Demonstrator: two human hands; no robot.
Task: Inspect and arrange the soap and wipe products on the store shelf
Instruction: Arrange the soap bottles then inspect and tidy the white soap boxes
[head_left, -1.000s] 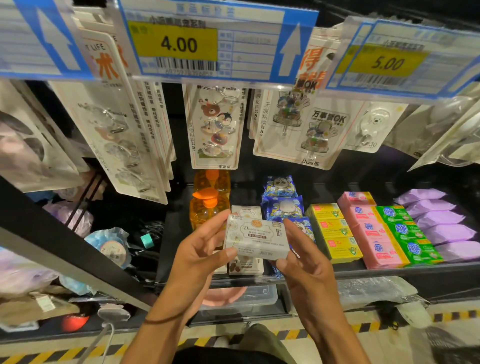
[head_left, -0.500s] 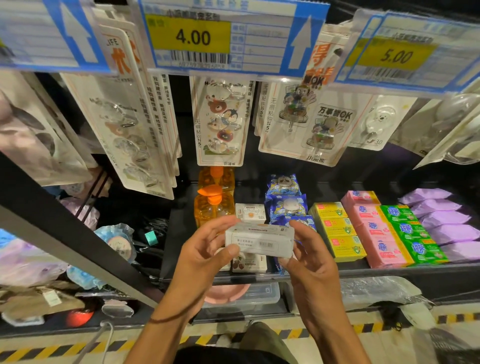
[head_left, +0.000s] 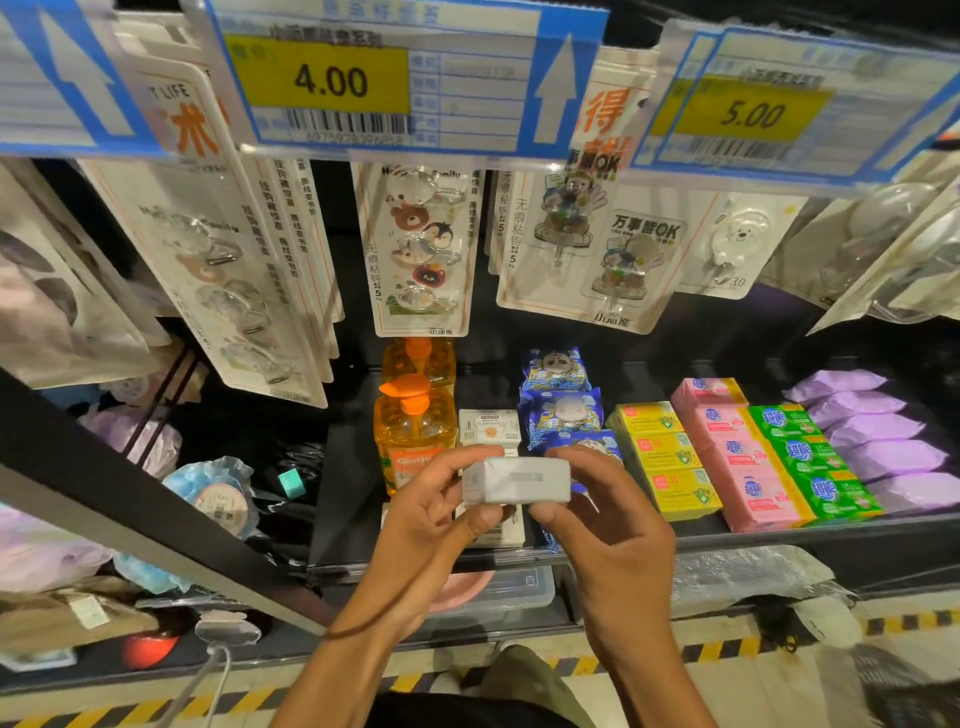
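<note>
While inspecting, pinched the white soap box (head_left: 517, 480) edge-on by its two ends, left hand (head_left: 431, 514) and right hand (head_left: 608, 525) both curled round it, just in front of the shelf (head_left: 343, 493). Probably needed next: lowering it back into the white row between bottles and wipes, face forward. Counted two orange pump bottles (head_left: 413, 441), two shelved white boxes (head_left: 488, 428), three blue wipe packs (head_left: 563, 413), three yellow soap boxes (head_left: 662, 449), four pink soap boxes (head_left: 735, 452), three green soap boxes (head_left: 805, 454), five purple packs (head_left: 878, 431).

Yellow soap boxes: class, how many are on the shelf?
3 yellow soap boxes: back, middle, front, one row between blue packs and pink boxes. Others may be hidden beneath.
</note>
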